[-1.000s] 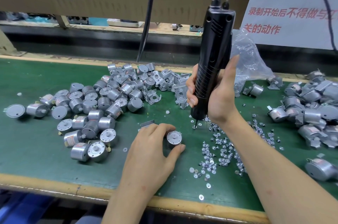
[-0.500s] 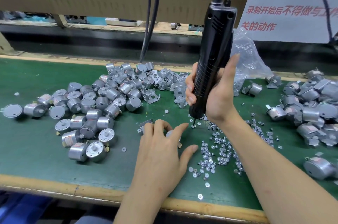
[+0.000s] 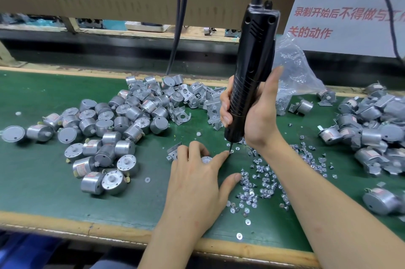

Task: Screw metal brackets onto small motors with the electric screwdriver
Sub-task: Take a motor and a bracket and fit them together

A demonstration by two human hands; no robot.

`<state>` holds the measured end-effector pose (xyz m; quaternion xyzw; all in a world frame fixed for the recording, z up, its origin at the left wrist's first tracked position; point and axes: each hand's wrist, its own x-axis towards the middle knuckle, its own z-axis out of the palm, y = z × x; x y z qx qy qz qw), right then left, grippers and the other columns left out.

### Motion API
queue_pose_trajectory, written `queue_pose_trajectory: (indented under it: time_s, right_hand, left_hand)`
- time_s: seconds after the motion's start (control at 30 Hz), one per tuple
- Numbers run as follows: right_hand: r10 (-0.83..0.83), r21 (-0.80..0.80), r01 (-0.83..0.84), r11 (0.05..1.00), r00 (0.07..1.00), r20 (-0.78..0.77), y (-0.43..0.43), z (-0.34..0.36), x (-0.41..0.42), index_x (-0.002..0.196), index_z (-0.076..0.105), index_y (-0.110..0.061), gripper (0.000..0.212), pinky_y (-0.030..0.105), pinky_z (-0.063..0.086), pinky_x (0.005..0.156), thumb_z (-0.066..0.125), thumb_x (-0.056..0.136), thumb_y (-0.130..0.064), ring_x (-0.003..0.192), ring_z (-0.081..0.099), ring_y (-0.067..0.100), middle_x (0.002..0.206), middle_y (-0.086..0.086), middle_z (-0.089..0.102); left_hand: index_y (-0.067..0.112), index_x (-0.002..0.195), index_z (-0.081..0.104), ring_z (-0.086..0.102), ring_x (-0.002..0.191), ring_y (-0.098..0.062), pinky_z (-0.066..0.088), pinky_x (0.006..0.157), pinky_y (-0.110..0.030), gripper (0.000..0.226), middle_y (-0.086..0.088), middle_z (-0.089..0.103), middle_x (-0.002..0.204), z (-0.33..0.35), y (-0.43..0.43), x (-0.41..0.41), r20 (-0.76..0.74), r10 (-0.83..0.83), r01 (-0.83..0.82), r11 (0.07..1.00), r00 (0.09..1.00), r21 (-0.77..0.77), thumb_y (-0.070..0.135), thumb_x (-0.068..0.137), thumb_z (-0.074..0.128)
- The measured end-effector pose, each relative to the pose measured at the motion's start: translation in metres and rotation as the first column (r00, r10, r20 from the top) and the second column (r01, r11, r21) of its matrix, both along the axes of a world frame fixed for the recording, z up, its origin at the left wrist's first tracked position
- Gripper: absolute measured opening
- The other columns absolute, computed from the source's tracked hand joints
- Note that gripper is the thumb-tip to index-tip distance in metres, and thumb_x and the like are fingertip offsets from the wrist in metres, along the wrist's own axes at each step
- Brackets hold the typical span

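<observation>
The right hand grips the upright screwdriver. The left hand, fingers spread, covers a motor. The far plastic bag holds screws.

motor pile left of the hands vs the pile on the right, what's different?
The left pile is mostly bare motors, round cans with plain faces and shafts showing; the right pile is motors with angular metal brackets on them. The left pile spreads wide with loose brackets along its far edge; the right pile is heaped tighter and runs off the picture's edge. Both are small silver motors lying jumbled on the green mat.
</observation>
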<state>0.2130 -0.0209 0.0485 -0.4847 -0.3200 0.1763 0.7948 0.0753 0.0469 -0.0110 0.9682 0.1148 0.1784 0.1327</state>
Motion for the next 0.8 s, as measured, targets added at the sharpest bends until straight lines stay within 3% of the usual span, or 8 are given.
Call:
queue_pose_trajectory:
  time_s: [0.17, 0.27, 0.37, 0.43, 0.57, 0.8]
  right_hand:
    - [-0.015, -0.043, 0.016, 0.999, 1.0, 0.025, 0.002, 0.0, -0.002, 0.08, 0.047, -0.008, 0.082, 0.031, 0.033, 0.047, 0.006, 0.087, -0.079, 0.042, 0.04, 0.02, 0.062, 0.006, 0.051]
    - [-0.028, -0.055, 0.03, 0.998, 0.999, 0.047, 0.003, 0.0, -0.004, 0.081, 0.045, -0.007, 0.085, 0.033, 0.032, 0.047, 0.006, 0.085, -0.082, 0.043, 0.04, 0.021, 0.063, 0.007, 0.049]
    - [-0.039, -0.047, 0.041, 0.998, 0.998, 0.045, 0.0, 0.003, -0.004, 0.082, 0.045, -0.008, 0.084, 0.032, 0.034, 0.047, 0.0, 0.085, -0.079, 0.042, 0.041, 0.02, 0.062, 0.006, 0.049]
    - [-0.036, -0.016, 0.037, 0.999, 0.997, 0.062, 0.0, 0.005, -0.006, 0.083, 0.046, -0.009, 0.082, 0.028, 0.037, 0.047, 0.013, 0.078, -0.084, 0.043, 0.042, 0.02, 0.062, 0.004, 0.05]
    - [-0.02, -0.025, 0.023, 0.999, 0.995, 0.097, 0.005, 0.003, -0.014, 0.079, 0.053, -0.015, 0.083, 0.03, 0.04, 0.049, 0.03, 0.067, -0.094, 0.042, 0.044, 0.021, 0.063, 0.005, 0.052]
    - [-0.052, -0.067, 0.061, 0.996, 0.99, 0.13, 0.006, 0.004, -0.019, 0.08, 0.054, -0.017, 0.085, 0.033, 0.043, 0.05, 0.031, 0.066, -0.097, 0.044, 0.048, 0.021, 0.065, 0.004, 0.054]
  left_hand:
    - [0.039, 0.129, 0.058, 0.039, 0.096, -0.019, 0.045, 0.083, -0.033, 0.058, 0.004, 0.043, 0.105, 0.004, 0.0, -0.001, -0.037, -0.015, 0.013, 0.999, 0.999, -0.032, 0.07, 0.086, 0.034]
    - [0.036, 0.137, 0.048, 0.036, 0.105, -0.014, 0.039, 0.094, -0.028, 0.055, 0.012, 0.042, 0.109, 0.005, 0.009, -0.005, -0.02, -0.059, 0.055, 0.986, 0.998, -0.159, 0.058, 0.086, 0.052]
    - [0.033, 0.133, 0.049, 0.039, 0.109, -0.01, 0.035, 0.096, -0.021, 0.052, 0.02, 0.051, 0.11, 0.008, 0.024, -0.013, 0.023, -0.079, 0.082, 0.966, 0.997, -0.247, 0.041, 0.084, 0.065]
    - [0.033, 0.128, 0.053, 0.042, 0.107, -0.009, 0.034, 0.093, -0.018, 0.047, 0.024, 0.054, 0.108, 0.01, 0.032, -0.017, 0.026, -0.087, 0.091, 0.962, 0.996, -0.259, 0.037, 0.084, 0.069]
    - [0.033, 0.122, 0.057, 0.044, 0.103, -0.009, 0.031, 0.089, -0.012, 0.041, 0.025, 0.056, 0.107, 0.01, 0.033, -0.018, 0.047, -0.09, 0.099, 0.961, 0.995, -0.257, 0.037, 0.084, 0.071]
    - [0.035, 0.122, 0.056, 0.048, 0.106, -0.001, 0.036, 0.09, -0.012, 0.048, 0.024, 0.054, 0.108, 0.014, 0.041, -0.022, 0.123, -0.024, 0.064, 0.941, 0.992, -0.332, 0.053, 0.079, 0.07]
